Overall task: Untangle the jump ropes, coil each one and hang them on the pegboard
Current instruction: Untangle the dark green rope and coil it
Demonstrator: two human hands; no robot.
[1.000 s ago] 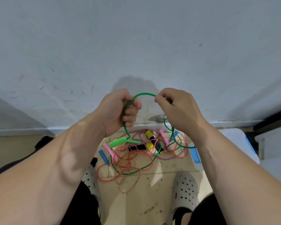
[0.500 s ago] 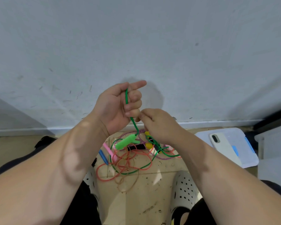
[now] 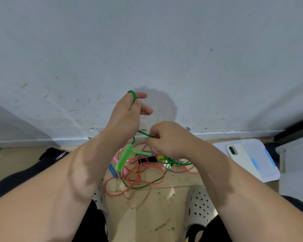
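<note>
My left hand [image 3: 128, 116] is raised in front of the wall, with the green jump rope [image 3: 133, 95] looped over its thumb and running down through the hand. One green handle [image 3: 123, 160] dangles below that wrist. My right hand [image 3: 168, 138] sits lower and to the right, pinching the same green cord at its fingertips. Under both hands a tangled pile of jump ropes [image 3: 138, 175] lies on the floor: orange, purple and green cords with pink, blue and black-yellow handles. No pegboard is in view.
A grey wall [image 3: 147, 49] with a white skirting board stands right behind the pile. To the right a phone [image 3: 238, 156] lies on a white plastic lid [image 3: 266, 154]. My feet in white perforated clogs [image 3: 199, 205] flank the pile on the dusty floor.
My left hand has risen, its fingers opening out, lifting the cord and the green handle. My right hand has dropped from the top of the loop to pinch the cord lower down.
</note>
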